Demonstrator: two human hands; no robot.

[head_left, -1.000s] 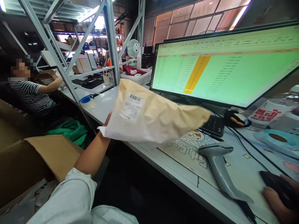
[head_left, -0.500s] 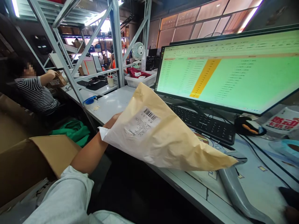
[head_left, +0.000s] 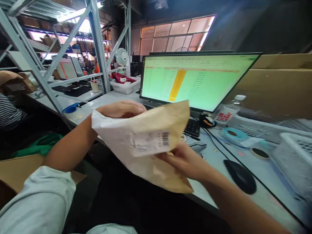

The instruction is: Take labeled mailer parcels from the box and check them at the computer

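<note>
A cream-yellow mailing bag (head_left: 117, 139) with a white barcode label (head_left: 151, 143) hangs tilted in front of the desk edge. My left hand (head_left: 122, 109) holds it at the upper left; the fingers bend over the back or into the top, and which one I cannot tell. On the right side, my right hand (head_left: 182, 159) pinches the bag beside the label, thumb in front and the other fingers mostly hidden. What the bag contains does not show. Behind my right hand, part of a grey handheld scanner (head_left: 198, 148) lies on the desk.
A monitor (head_left: 207, 84) stands behind the bag over a black keyboard (head_left: 192, 127). To the right are a mouse (head_left: 240, 175), a plastic bottle (head_left: 226, 113), tape rolls and a white basket (head_left: 294, 139). An open carton (head_left: 21, 165) stands lower left; a co-worker's striped sleeve (head_left: 9, 109) shows far left.
My right hand has come in from the right and taken hold of the bag. The bag has turned and its right end has folded inward. The view has swung right.
</note>
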